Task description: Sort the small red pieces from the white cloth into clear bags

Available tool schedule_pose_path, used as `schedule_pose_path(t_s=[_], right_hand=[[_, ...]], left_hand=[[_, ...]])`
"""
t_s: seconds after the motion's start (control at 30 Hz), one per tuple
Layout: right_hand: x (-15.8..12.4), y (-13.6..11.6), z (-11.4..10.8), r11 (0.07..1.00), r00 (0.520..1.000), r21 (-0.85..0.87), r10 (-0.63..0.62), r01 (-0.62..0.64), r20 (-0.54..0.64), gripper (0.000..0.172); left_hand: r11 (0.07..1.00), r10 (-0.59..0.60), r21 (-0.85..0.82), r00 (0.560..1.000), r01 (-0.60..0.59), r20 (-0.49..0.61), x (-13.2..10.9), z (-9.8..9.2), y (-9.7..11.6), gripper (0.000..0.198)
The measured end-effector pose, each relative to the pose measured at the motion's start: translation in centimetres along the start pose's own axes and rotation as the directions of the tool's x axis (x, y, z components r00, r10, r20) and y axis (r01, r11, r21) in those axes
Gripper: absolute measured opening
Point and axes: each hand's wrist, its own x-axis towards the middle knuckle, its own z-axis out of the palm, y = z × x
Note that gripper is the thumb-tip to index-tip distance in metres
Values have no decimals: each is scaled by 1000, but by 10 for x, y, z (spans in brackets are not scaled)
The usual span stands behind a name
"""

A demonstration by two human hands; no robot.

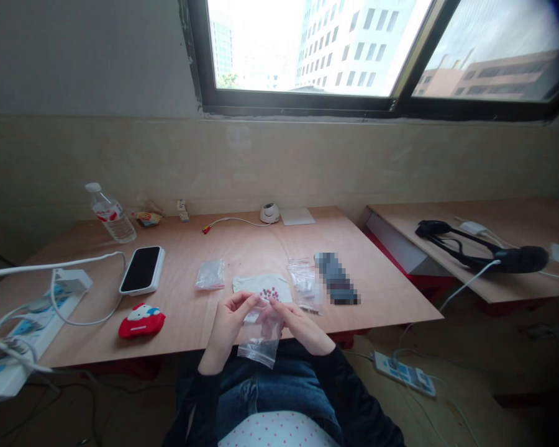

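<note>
Two-handed, holds a small clear bag (257,352) across the near edge of the counter (186,326). Pinches the top of the bag in the grip of the left hand (228,315) on one side and in the grip of the right hand (302,323) on the other, with thumbs and fingers pressed together and tips close to each other. Hangs the long way from the fingertips toward the lap (284,382), with the low end leaning a little to the left.

Just past the fingertips, on the far side from the lap: tiny red and dark bits (272,290), bunched on a white sheet (243,283). About as near to one hand as to the other; too close to tell touching from just apart. Also too small to tell beads from stones. Off to the left of the sheet, a flat stack of clear bags (209,275); just to the right, more clear bags (302,279).
</note>
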Motion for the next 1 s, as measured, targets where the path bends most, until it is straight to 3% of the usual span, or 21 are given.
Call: schedule_pose_path(t_s=[0.13, 0.3, 0.57, 0.63, 0.83, 1.0], right_hand=[[2, 1, -1, 997, 989, 4, -74, 75, -128, 51], [-2, -4, 2, 993, 986, -59, -111, 105, -125, 39], [-1, -4, 2, 999, 981, -15, -52, 50, -187, 35], [-3, -4, 2, 1000, 986, 11, -24, 27, -166, 34], [-12, -1, 4, 999, 995, -6, 44, -43, 84, 36], [-10, -5, 5, 1000, 1000, -5, 6, -6, -6, 39]], left_hand=[[999, 19, 37, 1000, -19, 23, 0, -1, -3, 19], [985, 109, 140, 994, -105, -18, 2, 1, -12, 19], [878, 272, 444, 949, -178, -157, -4, 9, -13, 24], [866, 289, 470, 937, -168, -198, -4, 8, -14, 25], [842, 316, 523, 907, -132, -279, -3, 4, -13, 29], [816, 356, 561, 884, -137, -302, -3, 3, -11, 31]])
